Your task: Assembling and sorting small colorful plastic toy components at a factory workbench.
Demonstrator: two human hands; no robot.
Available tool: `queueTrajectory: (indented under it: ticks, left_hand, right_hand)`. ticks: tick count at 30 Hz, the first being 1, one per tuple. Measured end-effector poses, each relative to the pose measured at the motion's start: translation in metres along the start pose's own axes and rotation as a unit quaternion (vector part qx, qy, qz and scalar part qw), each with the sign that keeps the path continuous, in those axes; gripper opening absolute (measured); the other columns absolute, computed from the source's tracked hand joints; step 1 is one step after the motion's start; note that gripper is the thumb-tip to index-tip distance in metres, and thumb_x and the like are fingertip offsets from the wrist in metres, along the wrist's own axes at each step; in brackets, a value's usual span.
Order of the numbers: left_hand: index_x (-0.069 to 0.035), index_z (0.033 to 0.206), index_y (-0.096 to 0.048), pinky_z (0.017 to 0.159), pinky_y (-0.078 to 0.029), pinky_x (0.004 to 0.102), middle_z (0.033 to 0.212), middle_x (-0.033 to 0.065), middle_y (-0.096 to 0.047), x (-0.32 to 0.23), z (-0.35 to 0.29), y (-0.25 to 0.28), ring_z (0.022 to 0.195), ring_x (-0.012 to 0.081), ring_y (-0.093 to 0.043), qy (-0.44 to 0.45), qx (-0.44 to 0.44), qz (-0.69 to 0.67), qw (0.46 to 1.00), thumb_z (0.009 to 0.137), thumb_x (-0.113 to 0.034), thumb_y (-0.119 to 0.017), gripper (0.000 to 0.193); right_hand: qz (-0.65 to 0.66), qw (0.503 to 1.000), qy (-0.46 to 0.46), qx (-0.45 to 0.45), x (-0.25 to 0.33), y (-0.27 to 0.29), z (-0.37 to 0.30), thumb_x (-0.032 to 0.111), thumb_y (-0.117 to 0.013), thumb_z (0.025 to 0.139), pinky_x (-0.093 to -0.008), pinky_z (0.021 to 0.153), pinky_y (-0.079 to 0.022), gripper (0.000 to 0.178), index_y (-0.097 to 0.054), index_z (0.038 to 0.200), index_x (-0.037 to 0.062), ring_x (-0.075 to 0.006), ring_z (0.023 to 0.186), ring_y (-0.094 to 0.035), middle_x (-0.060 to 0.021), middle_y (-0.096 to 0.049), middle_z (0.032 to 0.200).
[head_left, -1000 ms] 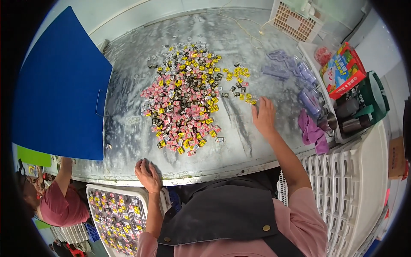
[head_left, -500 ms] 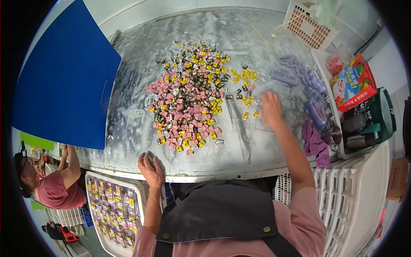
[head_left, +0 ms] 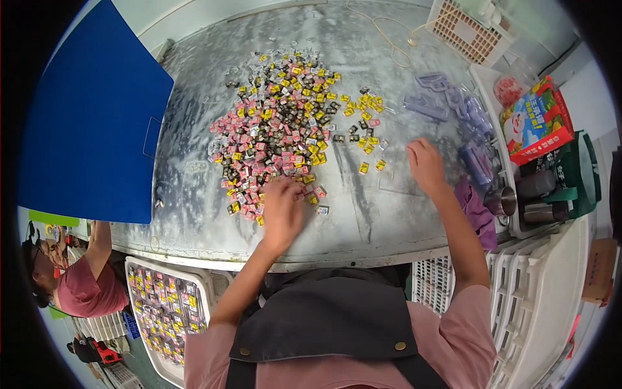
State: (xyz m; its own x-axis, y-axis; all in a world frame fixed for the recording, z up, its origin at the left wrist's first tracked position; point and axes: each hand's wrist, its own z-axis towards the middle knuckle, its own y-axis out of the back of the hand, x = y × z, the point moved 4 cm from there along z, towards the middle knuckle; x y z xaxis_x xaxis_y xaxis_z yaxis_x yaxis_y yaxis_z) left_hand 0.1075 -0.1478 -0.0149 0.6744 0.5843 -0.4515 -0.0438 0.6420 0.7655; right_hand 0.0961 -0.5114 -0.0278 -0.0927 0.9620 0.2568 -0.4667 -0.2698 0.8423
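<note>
A heap of small packets point(head_left: 262, 146), pink, yellow, black and clear, spreads over the grey table point(head_left: 227, 240). My left hand point(head_left: 284, 211) rests on its near right edge, fingers reaching down and slightly apart among the packets. The undersides of those fingers are hidden. Pink packets and a yellow one lie against its fingertips. My right hand point(head_left: 426, 165) hovers over bare tabletop to the right, its fingers curled in; whatever it may hold cannot be seen. Between the hands and farther off sits a smaller group of yellow and black packets point(head_left: 367, 104).
Purple translucent plastic pieces point(head_left: 427, 107) lie at the right, by a purple cloth point(head_left: 474, 211) and a metal cup point(head_left: 500, 201). A blue board point(head_left: 97, 123) stands at the left. Below the table edge, a white crate point(head_left: 134, 285) holds filled trays. Another person point(head_left: 97, 288) works at far left.
My left hand has come up from the table's near edge onto the packets. My right hand has drawn back to the right, away from the smaller group. The view has shifted slightly.
</note>
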Motion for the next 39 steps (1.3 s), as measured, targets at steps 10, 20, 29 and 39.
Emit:
queueTrajectory:
  ticks: [10,20,29,39]
  left_hand:
    - [-0.007,0.132,-0.057,0.115,-0.024,0.0587,0.147,0.0146,-0.042,-0.045,0.127,-0.177,0.142,0.0374,-0.031,-0.245,0.186,0.028,0.951,0.095,-0.022,-0.054,0.04]
    - [-0.003,0.128,-0.058,0.114,-0.025,0.0591,0.143,0.0184,-0.045,-0.004,0.09,-0.122,0.138,0.0403,-0.036,-0.185,0.147,0.071,0.969,0.091,-0.016,-0.059,0.039]
    - [0.0,0.124,-0.059,0.113,-0.025,0.0612,0.136,0.023,-0.049,-0.041,0.091,-0.153,0.133,0.0412,-0.04,-0.235,0.126,0.039,0.963,0.085,-0.014,-0.061,0.041]
    - [0.0,0.135,-0.052,0.114,-0.022,0.0618,0.145,0.0268,-0.04,-0.009,0.037,-0.067,0.138,0.0459,-0.033,-0.132,0.161,0.137,0.968,0.084,-0.016,-0.061,0.054]
  right_hand:
    - [0.148,0.984,-0.102,0.007,0.005,0.008,-0.026,0.01,-0.061,0.09,-0.0444,0.073,-0.048,0.007,-0.063,0.092,0.004,-0.0358,0.082,-0.062,-0.0141,-0.062,0.089]
    - [-0.112,0.991,0.06,0.047,-0.002,-0.035,0.001,0.003,-0.058,0.076,-0.0398,0.084,-0.045,0.011,-0.063,0.085,0.0009,-0.0296,0.087,-0.059,-0.0141,-0.059,0.091]
    - [-0.167,0.977,0.019,0.128,-0.008,-0.034,-0.008,0.011,-0.065,0.08,-0.0401,0.087,-0.044,0.01,-0.066,0.087,0.0042,-0.0311,0.093,-0.059,-0.0133,-0.06,0.098]
    - [0.04,0.996,0.005,0.075,0.009,-0.054,0.094,0.018,-0.069,0.085,-0.0464,0.094,-0.042,0.039,-0.055,0.117,-0.001,-0.0372,0.104,-0.055,-0.0182,-0.057,0.109]
